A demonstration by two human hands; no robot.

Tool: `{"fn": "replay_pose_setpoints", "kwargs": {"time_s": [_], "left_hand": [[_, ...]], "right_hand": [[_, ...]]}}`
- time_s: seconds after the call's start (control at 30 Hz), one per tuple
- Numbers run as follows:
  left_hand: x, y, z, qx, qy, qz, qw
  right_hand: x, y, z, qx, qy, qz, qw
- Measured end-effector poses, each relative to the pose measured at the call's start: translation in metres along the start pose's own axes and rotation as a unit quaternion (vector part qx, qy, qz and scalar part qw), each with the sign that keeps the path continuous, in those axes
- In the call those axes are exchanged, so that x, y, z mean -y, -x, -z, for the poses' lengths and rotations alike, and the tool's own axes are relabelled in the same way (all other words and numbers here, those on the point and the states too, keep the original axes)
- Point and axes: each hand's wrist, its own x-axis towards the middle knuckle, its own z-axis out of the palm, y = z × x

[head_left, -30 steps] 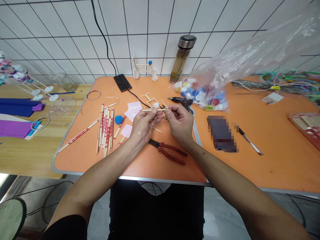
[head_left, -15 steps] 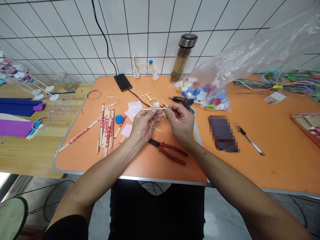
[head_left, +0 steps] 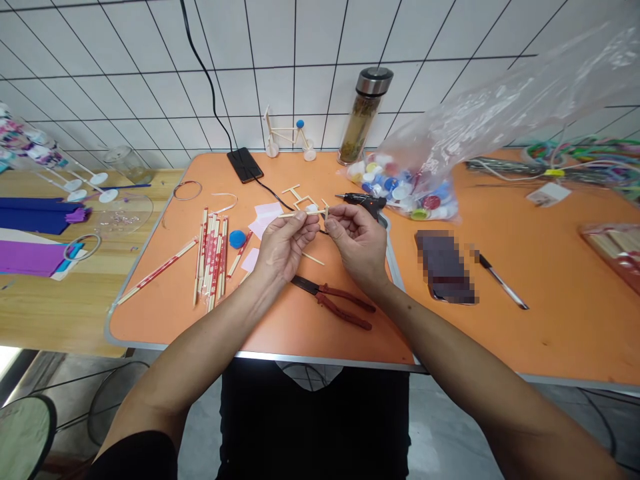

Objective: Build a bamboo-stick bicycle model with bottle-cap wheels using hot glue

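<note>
A thin, pale chopstick piece (head_left: 315,213) is pinched between the thumb and fingers of my left hand (head_left: 286,243), lying nearly level. My right hand (head_left: 356,241) is closed on a short chopstick piece (head_left: 327,212) that points upward. The two pieces meet or nearly meet at the right end of the level one; I cannot tell if they are joined. Just beyond my fingers lies a small glued stick frame (head_left: 295,194) with a white cap. Pliers with red handles (head_left: 345,307) rest below my hands, and another loose stick (head_left: 313,258) lies between them.
Wrapped chopsticks (head_left: 214,257), a blue bottle cap (head_left: 237,239) and pink paper (head_left: 267,217) lie left. A black glue gun (head_left: 364,201), a bag of caps (head_left: 405,190), a phone (head_left: 445,267) and a pen (head_left: 503,281) are right. A tea bottle (head_left: 366,117) and a stick bicycle (head_left: 290,137) stand behind.
Both hands have shifted slightly left, the left one also a little upward. The short piece in my right hand now shows upright at the end of the level piece.
</note>
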Motion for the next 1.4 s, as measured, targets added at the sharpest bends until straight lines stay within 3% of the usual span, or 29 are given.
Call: {"fn": "replay_pose_setpoints", "kwargs": {"time_s": [0.5,0.7,0.8,0.9,0.97,1.07,1.23,1.33,1.4], "left_hand": [[-0.013,-0.004,0.003,-0.007,-0.011,-0.005,1.0],[-0.021,-0.009,0.004,-0.027,-0.015,-0.012,0.999],[-0.026,-0.012,0.006,-0.029,-0.007,-0.02,0.999],[-0.03,-0.014,0.007,-0.027,0.003,-0.027,0.999],[-0.032,-0.014,0.007,-0.027,0.002,-0.028,0.999],[-0.033,-0.014,0.007,-0.024,-0.005,-0.026,0.999],[-0.034,-0.013,0.006,-0.019,-0.008,-0.015,1.0],[-0.035,-0.013,0.006,-0.023,-0.008,-0.011,1.0],[-0.036,-0.012,0.005,-0.022,-0.006,-0.008,1.0]], "right_hand": [[0.009,-0.006,0.011,-0.014,0.048,-0.008,0.999],[0.01,-0.016,0.026,0.036,0.104,-0.016,0.994],[0.015,-0.021,0.036,0.108,0.219,-0.016,0.97],[0.019,-0.027,0.05,0.155,0.361,0.005,0.92],[0.019,-0.033,0.059,0.136,0.419,0.029,0.897],[0.014,-0.042,0.07,0.098,0.452,0.024,0.886],[0.008,-0.051,0.08,0.117,0.484,-0.01,0.867],[0.01,-0.06,0.091,0.061,0.501,-0.014,0.863],[0.01,-0.067,0.098,0.04,0.537,-0.048,0.842]]}}
